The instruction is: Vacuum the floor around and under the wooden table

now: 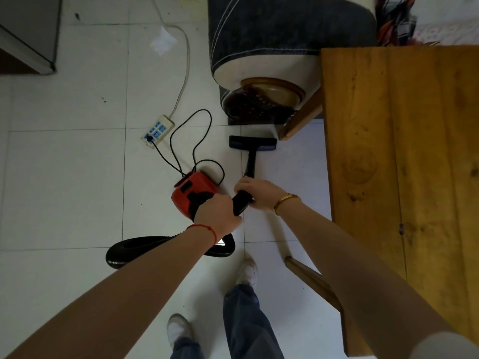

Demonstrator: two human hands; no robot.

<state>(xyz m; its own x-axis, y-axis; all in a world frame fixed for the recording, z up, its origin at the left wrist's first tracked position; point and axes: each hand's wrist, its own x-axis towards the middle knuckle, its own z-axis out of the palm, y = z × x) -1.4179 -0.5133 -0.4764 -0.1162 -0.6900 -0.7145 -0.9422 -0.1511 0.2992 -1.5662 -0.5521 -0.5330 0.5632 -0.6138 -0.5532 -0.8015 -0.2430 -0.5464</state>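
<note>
A small red vacuum cleaner (190, 189) hangs above the white tiled floor (77, 177), and my left hand (216, 212) grips its black handle. My right hand (259, 194) grips the black wand (250, 164) just above the hose joint. The wand runs forward to a flat black floor nozzle (252, 143) that rests on the tiles beside the far leg (298, 120) of the wooden table (404, 164). A ribbed black hose (134, 246) loops under my left forearm.
A white power strip (157, 131) lies on the floor with the vacuum's black cord (181, 141) plugged in. A dark blue sofa (272, 35) stands ahead. A grey cabinet (28, 35) is at the far left. The table's near leg (313, 281) slants beside my feet.
</note>
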